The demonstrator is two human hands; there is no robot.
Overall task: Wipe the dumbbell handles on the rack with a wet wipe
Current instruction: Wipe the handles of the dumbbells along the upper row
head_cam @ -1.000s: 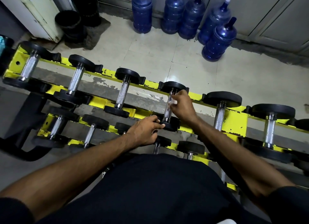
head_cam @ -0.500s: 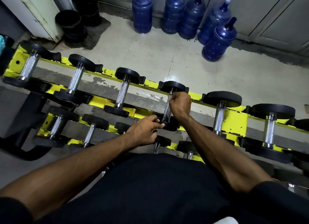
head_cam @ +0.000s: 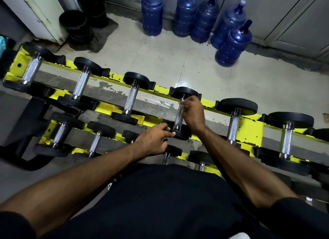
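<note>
A yellow rack point(head_cam: 252, 130) carries two rows of dumbbells with black heads and knurled steel handles. My right hand point(head_cam: 193, 112) is curled around the upper part of one top-row handle point(head_cam: 178, 116); a thin sliver of white wet wipe point(head_cam: 185, 106) shows at its fingers. My left hand point(head_cam: 153, 140) rests on that dumbbell's near black head point(head_cam: 179, 133), fingers stretched onto it. Other handles stand to the left point(head_cam: 130, 100) and to the right point(head_cam: 233, 127).
Several blue water jugs point(head_cam: 233, 42) stand on the tiled floor beyond the rack. Black round bins point(head_cam: 74, 23) sit on a mat at the back left beside a white cabinet point(head_cam: 42, 12). A black frame curves at the far left.
My right hand has slid up the handle toward the far head and turned around it. The white wipe shows less than before. My left hand stays on the near head.
</note>
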